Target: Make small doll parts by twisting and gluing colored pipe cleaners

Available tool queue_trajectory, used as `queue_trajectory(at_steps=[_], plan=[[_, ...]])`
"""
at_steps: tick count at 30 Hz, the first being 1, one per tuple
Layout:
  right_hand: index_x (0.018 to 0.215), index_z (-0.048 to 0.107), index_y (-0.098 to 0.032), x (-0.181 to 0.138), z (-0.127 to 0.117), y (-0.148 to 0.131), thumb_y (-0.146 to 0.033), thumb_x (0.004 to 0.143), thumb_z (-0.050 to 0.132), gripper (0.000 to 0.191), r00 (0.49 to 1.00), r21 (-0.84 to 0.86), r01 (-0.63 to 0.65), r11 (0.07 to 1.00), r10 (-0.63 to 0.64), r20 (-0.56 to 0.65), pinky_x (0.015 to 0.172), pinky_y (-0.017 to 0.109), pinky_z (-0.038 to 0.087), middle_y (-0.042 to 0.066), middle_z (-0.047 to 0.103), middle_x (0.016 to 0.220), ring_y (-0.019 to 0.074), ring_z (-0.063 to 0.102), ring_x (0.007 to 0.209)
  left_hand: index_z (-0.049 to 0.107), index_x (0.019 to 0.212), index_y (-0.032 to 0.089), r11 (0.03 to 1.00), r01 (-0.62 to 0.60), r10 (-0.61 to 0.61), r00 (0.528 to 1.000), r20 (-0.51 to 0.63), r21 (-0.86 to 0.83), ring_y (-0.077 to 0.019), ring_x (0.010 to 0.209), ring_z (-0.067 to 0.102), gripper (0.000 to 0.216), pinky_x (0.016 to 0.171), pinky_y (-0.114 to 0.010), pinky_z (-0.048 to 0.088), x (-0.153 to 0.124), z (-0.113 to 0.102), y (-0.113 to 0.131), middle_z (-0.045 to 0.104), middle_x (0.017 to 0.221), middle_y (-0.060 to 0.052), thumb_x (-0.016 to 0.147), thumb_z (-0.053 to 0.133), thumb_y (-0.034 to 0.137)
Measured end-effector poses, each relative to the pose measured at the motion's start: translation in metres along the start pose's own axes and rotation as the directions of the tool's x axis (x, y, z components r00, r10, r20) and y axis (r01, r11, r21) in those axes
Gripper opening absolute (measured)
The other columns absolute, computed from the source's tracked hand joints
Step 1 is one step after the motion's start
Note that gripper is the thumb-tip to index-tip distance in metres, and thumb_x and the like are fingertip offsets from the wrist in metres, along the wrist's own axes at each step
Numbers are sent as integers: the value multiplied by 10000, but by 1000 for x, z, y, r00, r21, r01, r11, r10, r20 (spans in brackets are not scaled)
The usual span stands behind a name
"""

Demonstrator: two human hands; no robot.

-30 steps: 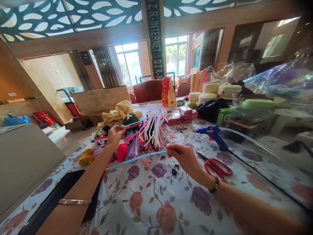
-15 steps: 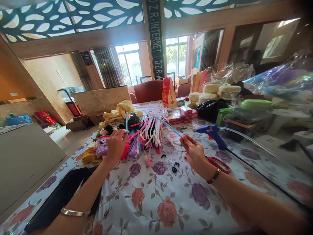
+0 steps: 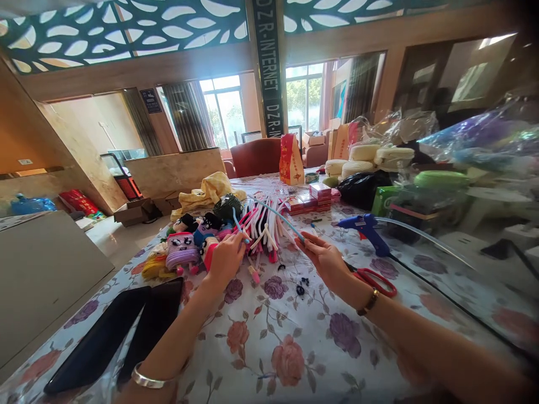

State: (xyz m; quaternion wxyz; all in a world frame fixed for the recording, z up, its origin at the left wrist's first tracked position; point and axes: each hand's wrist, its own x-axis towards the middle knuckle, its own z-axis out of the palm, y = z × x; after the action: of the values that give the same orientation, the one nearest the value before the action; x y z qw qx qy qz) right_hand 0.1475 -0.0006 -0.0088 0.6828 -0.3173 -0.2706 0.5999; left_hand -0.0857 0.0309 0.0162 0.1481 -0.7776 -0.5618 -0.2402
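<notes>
My left hand (image 3: 228, 253) is closed on a short light-blue pipe cleaner (image 3: 236, 220), which sticks up bent above the fingers. My right hand (image 3: 327, 264) pinches the near end of a longer light-blue pipe cleaner (image 3: 281, 215); it slants away to the far left. Between and beyond the hands lies a heap of pipe cleaners (image 3: 269, 227), white, pink, purple and black. Left of my left hand sit several small crocheted dolls, among them a purple one with a face (image 3: 182, 251). Red-handled scissors (image 3: 381, 280) lie beside my right wrist.
A blue glue gun (image 3: 370, 231) with a clear stick and black cord rests at right. Small black scraps (image 3: 300, 290) lie on the flowered tablecloth (image 3: 290, 359). Stacked small boxes (image 3: 320, 196), a red paper bag (image 3: 291, 160) and plastic-wrapped goods stand behind; a black flat case (image 3: 101, 336) lies front left.
My left hand has moved right with the short pipe cleaner, closer to my right hand, uncovering the purple doll. My right hand has shifted slightly left with the long one.
</notes>
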Motion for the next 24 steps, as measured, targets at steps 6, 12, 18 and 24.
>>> queue_trajectory(at_steps=[6, 12, 18, 24], plan=[[850, 661, -153, -5, 7, -6, -155, 641, 723, 218, 1000, -64, -11, 998, 12, 17, 805, 239, 560, 33, 705, 806, 147, 693, 831, 602, 1018, 234, 1000, -25, 26, 997, 72, -13, -228, 966, 602, 198, 727, -305, 409, -4, -2, 1, 665, 1023, -60, 880, 477, 302], [803, 650, -152, -9, 14, -12, -185, 594, 773, 245, 1000, -89, 1, 996, -2, -18, 719, 212, 557, 28, 707, 759, 130, 690, 749, 627, 996, 212, 991, -68, 56, 993, 103, 117, -252, 998, 584, 195, 751, -330, 421, -2, -2, 5, 634, 1060, -87, 872, 500, 292], [830, 667, -158, -5, 21, -5, -264, 582, 793, 297, 976, -127, 216, 968, -218, 2, 771, 263, 548, 6, 698, 747, 141, 690, 757, 613, 1062, 187, 973, -123, 99, 987, 130, 196, -272, 1039, 565, 234, 808, -361, 433, -1, 1, 5, 590, 1143, -121, 855, 503, 199], [862, 679, -180, 14, 44, -1, -288, 700, 702, 197, 831, -283, 547, 788, -553, 65, 843, 310, 531, 16, 686, 931, 143, 688, 806, 607, 1104, 172, 940, -181, 140, 977, 158, 288, -281, 1036, 572, 301, 817, -375, 448, -1, 0, 4, 618, 1088, -131, 860, 443, 107]])
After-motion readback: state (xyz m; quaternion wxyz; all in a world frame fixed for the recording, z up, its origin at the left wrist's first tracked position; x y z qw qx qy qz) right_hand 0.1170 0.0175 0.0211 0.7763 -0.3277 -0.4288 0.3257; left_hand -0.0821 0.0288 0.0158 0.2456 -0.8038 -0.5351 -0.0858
